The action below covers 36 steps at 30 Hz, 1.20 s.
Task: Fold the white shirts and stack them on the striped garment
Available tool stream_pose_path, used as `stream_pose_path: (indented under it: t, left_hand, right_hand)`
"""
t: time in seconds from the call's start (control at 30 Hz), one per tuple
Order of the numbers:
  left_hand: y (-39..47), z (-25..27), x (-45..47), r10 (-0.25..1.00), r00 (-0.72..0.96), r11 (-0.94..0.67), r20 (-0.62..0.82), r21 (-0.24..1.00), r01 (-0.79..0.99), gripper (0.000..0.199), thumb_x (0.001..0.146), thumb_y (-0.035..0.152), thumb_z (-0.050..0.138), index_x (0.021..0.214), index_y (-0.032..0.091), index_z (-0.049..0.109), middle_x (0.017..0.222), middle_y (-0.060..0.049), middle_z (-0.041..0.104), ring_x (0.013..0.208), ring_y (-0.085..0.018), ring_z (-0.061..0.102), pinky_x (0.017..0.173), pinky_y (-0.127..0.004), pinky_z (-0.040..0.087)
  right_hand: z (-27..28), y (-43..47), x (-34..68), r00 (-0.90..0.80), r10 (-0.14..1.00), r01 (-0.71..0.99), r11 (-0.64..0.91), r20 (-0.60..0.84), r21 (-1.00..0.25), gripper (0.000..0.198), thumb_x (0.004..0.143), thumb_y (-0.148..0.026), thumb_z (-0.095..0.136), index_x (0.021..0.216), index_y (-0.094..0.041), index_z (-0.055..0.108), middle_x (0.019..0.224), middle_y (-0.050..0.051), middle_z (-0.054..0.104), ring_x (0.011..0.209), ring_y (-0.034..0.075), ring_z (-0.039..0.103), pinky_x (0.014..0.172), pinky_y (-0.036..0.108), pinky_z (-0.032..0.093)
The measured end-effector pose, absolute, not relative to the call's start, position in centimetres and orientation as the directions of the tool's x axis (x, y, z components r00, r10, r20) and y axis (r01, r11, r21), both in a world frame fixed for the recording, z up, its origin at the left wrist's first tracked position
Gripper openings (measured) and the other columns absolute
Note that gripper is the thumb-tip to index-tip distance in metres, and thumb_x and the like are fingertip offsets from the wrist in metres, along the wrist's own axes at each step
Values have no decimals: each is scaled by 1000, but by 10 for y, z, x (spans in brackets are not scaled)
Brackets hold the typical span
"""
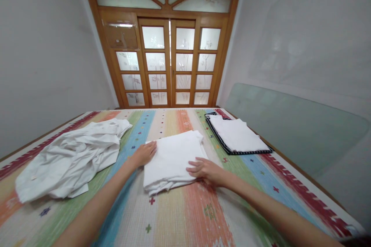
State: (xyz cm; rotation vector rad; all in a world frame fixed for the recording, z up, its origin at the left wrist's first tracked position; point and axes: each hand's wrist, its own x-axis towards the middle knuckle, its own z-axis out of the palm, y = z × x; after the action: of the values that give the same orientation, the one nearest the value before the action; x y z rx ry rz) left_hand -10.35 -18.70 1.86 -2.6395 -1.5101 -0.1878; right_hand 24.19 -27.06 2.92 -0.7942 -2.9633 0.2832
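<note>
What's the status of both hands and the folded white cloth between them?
Left hand on far left corner of folded white cloth. Right hand at its right edge. Crumpled white fabric lies apart, left.

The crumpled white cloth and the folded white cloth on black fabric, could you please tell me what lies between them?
In the head view, another folded white cloth lies between them, touched by the left hand and right hand.

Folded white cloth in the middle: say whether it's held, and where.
Left hand lies on the folded white cloth at its left edge, right hand at its right; a firm grip cannot be told.
</note>
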Motion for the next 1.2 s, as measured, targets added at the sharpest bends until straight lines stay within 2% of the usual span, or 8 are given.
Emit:
stream_pose_path:
  t: [0.1, 0.2, 0.4, 0.5, 0.6, 0.83, 1.0, 1.2]
  left_hand:
    - [-207, 28, -91, 872, 473, -466, 129, -78, 881, 38, 95, 33, 37, 110, 13, 66, 129, -18, 61, 116, -28, 59, 96, -43, 44]
    - [-235, 37, -71, 877, 467, -456, 108, -112, 883, 53, 94, 49, 35, 98, 9, 69, 106, -22, 69, 102, -32, 64, 94, -46, 42]
    - [-286, 29, -33, 922, 382, -386, 65, 88, 918, 67, 85, 66, 39, 77, 10, 75, 81, -26, 70, 86, -38, 66, 88, -50, 39]
    - [-292, 30, -28, 943, 320, -331, 89, 188, 925, 61, 81, 66, 47, 69, 13, 74, 78, -24, 70, 87, -38, 65, 88, -50, 39]
    - [-278, 44, -33, 968, 232, -245, 97, 171, 954, 58, 83, 63, 46, 75, 13, 74, 82, -21, 70, 87, -36, 66, 85, -45, 42]
    - [-220, 57, -48, 943, 190, -214, 272, 60, 975, 35, 94, 28, 40, 115, 11, 61, 121, -19, 62, 113, -29, 55, 96, -38, 41]
    - [-211, 31, -58, 955, 254, -261, 153, 31, 965, 42, 96, 18, 33, 134, 9, 48, 118, -20, 61, 113, -29, 55, 95, -39, 41]
    - [-227, 24, -61, 952, 264, -276, 153, 62, 959, 43, 86, -1, 32, 123, 8, 52, 113, -20, 60, 111, -26, 56, 96, -36, 41]
  right_hand:
    - [33, -238, 269, -691, 723, 722, 691, 2, -27, 42, 83, -7, 48, 114, -26, 70, 132, 4, 63, 138, 25, 39, 114, 52, 25]
    - [38, -208, 284, -450, 890, 893, 446, 75, 66, 38, 87, -8, 44, 111, -20, 71, 126, 12, 65, 135, 27, 43, 112, 48, 29]
    - [46, -187, 262, -82, 989, 989, 96, 124, -115, 33, 90, -18, 43, 108, -10, 70, 118, 22, 66, 121, 32, 56, 103, 41, 41]
    - [43, -199, 235, -97, 975, 979, 129, 199, -159, 44, 91, -27, 45, 129, -7, 57, 142, 22, 48, 135, 34, 40, 110, 45, 32]
    - [38, -221, 207, -233, 941, 942, 281, 244, -184, 61, 90, -35, 49, 143, -5, 42, 156, 19, 28, 145, 34, 21, 117, 46, 21]
    - [17, -273, 170, -557, 827, 789, 556, 78, -260, 72, 93, -57, 41, 150, -13, 33, 158, 15, 22, 146, 35, 16, 117, 53, 16]
    - [6, -269, 188, -462, 885, 847, 461, 62, -263, 77, 95, -62, 26, 151, -8, 28, 159, 18, 19, 147, 33, 11, 118, 53, 13]
    - [1, -229, 239, -194, 980, 940, 195, 31, -279, 74, 97, -52, 24, 149, 1, 27, 157, 23, 18, 147, 33, 13, 118, 52, 13]
